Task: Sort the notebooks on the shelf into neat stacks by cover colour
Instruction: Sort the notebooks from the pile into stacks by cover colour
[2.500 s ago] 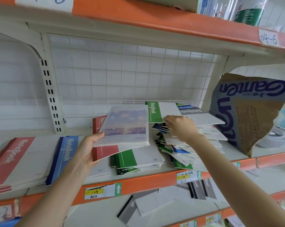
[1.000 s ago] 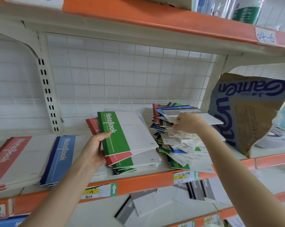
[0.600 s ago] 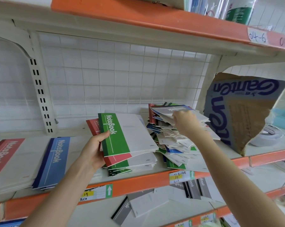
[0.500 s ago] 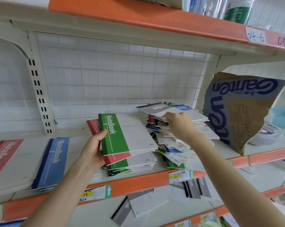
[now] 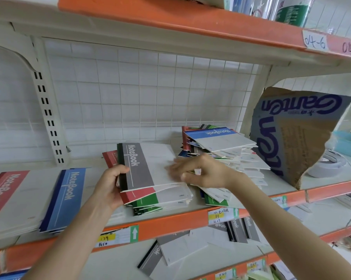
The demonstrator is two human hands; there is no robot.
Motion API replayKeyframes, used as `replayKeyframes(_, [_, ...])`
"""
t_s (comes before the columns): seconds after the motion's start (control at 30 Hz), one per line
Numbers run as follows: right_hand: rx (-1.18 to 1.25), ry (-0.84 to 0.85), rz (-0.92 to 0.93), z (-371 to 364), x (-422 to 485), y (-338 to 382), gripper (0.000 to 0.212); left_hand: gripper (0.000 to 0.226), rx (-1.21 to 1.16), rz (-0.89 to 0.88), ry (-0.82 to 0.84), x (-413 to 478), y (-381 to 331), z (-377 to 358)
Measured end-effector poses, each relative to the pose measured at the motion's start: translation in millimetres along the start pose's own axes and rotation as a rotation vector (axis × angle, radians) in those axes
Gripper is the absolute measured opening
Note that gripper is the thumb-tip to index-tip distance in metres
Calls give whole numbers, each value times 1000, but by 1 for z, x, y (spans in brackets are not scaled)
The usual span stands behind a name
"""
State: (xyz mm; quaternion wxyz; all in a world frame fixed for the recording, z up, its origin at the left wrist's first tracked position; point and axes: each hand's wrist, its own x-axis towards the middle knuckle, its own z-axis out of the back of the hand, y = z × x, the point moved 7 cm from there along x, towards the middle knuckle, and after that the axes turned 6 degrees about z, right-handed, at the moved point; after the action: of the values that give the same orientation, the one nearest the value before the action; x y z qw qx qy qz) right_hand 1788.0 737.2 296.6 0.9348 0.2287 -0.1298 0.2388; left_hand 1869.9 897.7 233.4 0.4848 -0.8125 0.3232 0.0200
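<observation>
I am holding a small handful of notebooks with the left hand [image 5: 110, 186], its fingers curled round the spine edge: a grey notebook [image 5: 138, 166] on top and a red notebook [image 5: 138, 194] under it, lifted just above the green stack [image 5: 146, 205] at the middle of the shelf [image 5: 170, 221]. The right hand [image 5: 202, 172] is hovering over the grey cover's white part, fingers loosely spread and smeared by motion; I am seeing nothing in it. The unsorted pile [image 5: 227, 150] is leaning untidily to the right, with a blue stack [image 5: 67, 197] and a red stack [image 5: 7, 195] lying flat to the left. I am judging these notebooks to be thin, light and bendy, with smooth covers that are likely to slide over one another, so I am favouring a pinch at the bound spine, where each is stiffest, and a flat palm on top while squaring the edges.
</observation>
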Motion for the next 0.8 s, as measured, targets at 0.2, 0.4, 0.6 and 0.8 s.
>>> replayKeyframes(0.2, [-462, -210, -683, 51, -16, -63, 38, 16, -1, -20, -12, -3, -3, 3])
replayKeyframes(0.4, [-694, -55, -834, 56, -19, -82, 27, 21, 25, -25, -40, -6, -3, 5])
replayKeyframes(0.6, [-752, -152, -736, 59, -15, -66, 21, 15, 45, -39, -45, -2, -3, 9])
replayKeyframes(0.8, [-332, -146, -17, 11, 1, -14, 25, 18, -40, -15, 27, 5, -2, 4])
